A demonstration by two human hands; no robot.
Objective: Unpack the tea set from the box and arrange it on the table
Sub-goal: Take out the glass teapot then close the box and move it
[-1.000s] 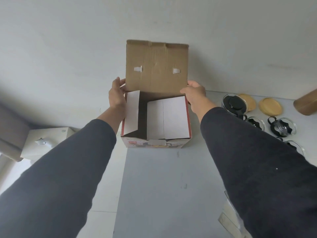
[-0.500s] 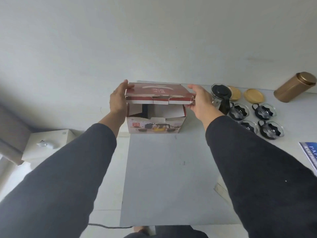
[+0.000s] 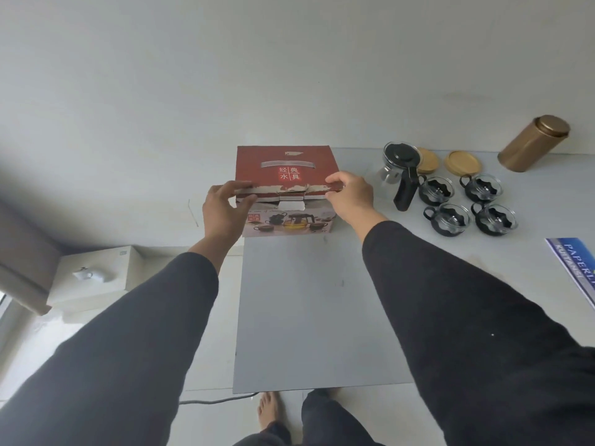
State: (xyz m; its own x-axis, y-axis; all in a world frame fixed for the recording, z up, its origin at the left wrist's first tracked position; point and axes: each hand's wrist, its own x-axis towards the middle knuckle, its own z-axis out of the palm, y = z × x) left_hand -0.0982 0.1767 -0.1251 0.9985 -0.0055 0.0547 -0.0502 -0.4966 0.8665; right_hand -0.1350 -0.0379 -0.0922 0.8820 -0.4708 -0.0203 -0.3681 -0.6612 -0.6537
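Head view: both hands pinch the box lid's front edge.

Left hand (image 3: 222, 207) and right hand (image 3: 349, 193) each grip the torn cardboard lip of the red box (image 3: 285, 165) on the grey surface (image 3: 306, 300). Risk: frayed flap tears further. Glass teapot (image 3: 401, 169) and cups (image 3: 446, 218) sit right, unpacked.

- Left sleeve (image 3: 128, 342): long, dark charcoal, plain knit, reaching the wrist.
- Right sleeve (image 3: 467, 317): matching, with one tiny white speck.
- Trousers (image 3: 331, 420): dark.
- Foot (image 3: 270, 410): bare.
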